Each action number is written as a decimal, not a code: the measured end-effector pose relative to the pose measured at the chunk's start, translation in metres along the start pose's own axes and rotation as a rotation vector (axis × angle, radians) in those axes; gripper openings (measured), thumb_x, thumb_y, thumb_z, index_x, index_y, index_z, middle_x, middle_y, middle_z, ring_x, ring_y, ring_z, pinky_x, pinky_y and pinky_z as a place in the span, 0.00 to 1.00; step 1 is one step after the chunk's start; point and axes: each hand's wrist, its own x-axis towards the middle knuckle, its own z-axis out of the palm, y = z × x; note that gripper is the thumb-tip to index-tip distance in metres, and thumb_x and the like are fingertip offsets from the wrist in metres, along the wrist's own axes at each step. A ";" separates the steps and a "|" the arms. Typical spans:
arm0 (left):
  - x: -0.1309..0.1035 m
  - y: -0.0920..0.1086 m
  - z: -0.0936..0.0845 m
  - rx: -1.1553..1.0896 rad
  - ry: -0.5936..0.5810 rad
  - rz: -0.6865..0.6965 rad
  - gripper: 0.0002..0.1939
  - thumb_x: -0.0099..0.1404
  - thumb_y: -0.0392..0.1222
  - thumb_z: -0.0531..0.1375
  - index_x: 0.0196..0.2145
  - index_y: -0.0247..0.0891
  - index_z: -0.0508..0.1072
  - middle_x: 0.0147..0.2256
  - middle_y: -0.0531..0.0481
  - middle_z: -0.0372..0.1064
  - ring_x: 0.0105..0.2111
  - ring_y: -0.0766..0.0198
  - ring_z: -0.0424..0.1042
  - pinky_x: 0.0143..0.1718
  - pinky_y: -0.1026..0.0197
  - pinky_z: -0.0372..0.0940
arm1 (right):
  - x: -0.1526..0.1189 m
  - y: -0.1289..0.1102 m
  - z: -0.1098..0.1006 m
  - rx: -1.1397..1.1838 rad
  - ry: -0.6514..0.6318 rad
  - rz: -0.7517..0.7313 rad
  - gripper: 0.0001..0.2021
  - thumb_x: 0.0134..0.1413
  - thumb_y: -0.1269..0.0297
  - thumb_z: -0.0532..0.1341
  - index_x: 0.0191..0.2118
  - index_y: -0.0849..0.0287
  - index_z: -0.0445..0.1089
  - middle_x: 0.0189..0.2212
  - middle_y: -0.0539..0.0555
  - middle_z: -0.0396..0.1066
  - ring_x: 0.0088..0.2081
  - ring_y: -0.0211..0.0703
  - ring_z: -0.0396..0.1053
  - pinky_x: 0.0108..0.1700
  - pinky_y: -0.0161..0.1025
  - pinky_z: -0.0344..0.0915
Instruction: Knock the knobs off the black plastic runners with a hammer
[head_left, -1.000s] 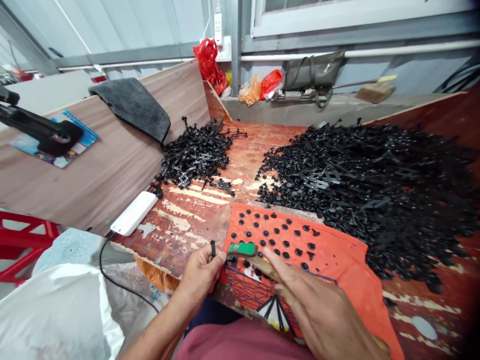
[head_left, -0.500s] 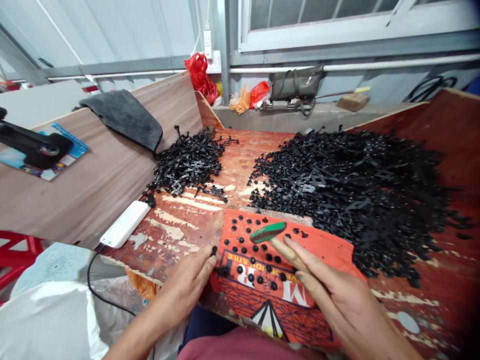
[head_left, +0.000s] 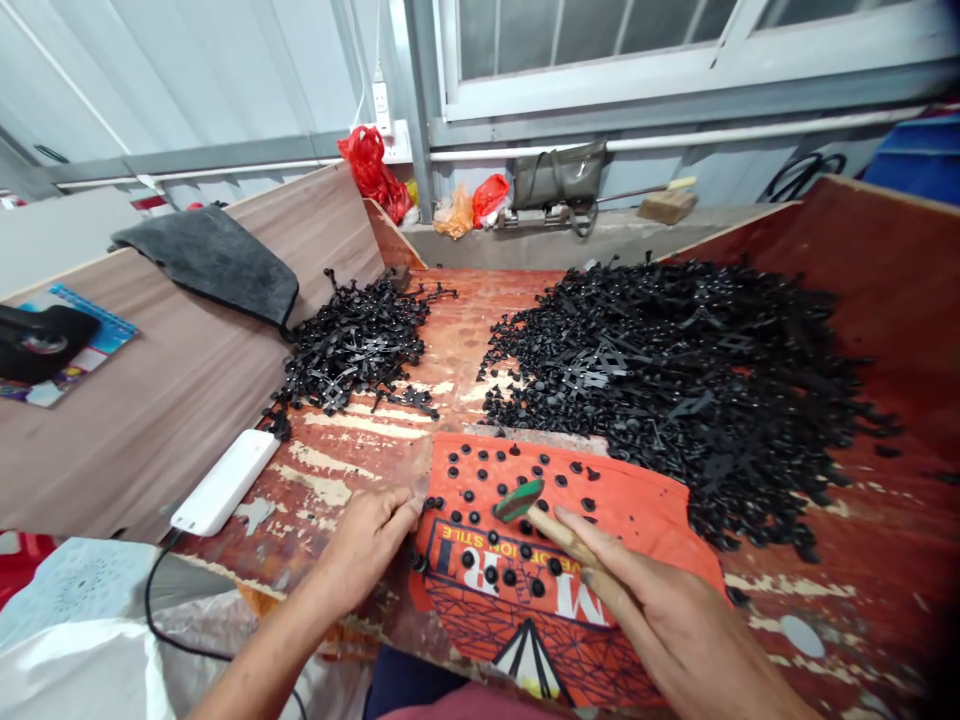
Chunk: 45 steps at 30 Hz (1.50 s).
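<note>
My right hand (head_left: 660, 600) is closed around the wooden handle of a small hammer (head_left: 559, 535). Its green-painted head tilts above an orange-red printed cloth (head_left: 637, 490). Several black round-headed plastic pins (head_left: 537, 588) stand or lie scattered on the cloth. At the cloth's left edge, my left hand (head_left: 375, 535) is closed, thumb and fingers pressed together. By its fingertips shows a small black plastic part (head_left: 433, 503), which it seems to pinch; the fingers partly hide it. Another dark round end (head_left: 418, 562) lies just below that hand.
A large heap of black plastic linkages (head_left: 675, 370) covers the right of the worn red bench (head_left: 465, 310). A smaller heap (head_left: 360, 345) lies at the left back. Near the left edge is a white corded device (head_left: 225, 482). Wooden boards (head_left: 225, 370) wall the sides.
The whole view has swung right, so everything sits further left. The hammer head has come slightly nearer to me over the cloth and turned. My left hand has shifted a little along the cloth's edge.
</note>
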 end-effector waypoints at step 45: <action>0.008 -0.010 0.020 -0.139 0.051 0.012 0.20 0.66 0.49 0.52 0.19 0.38 0.59 0.19 0.56 0.55 0.23 0.67 0.57 0.27 0.64 0.50 | 0.027 -0.016 0.008 -0.161 -0.003 -0.093 0.25 0.67 0.69 0.48 0.66 0.43 0.57 0.44 0.51 0.80 0.38 0.45 0.79 0.38 0.40 0.75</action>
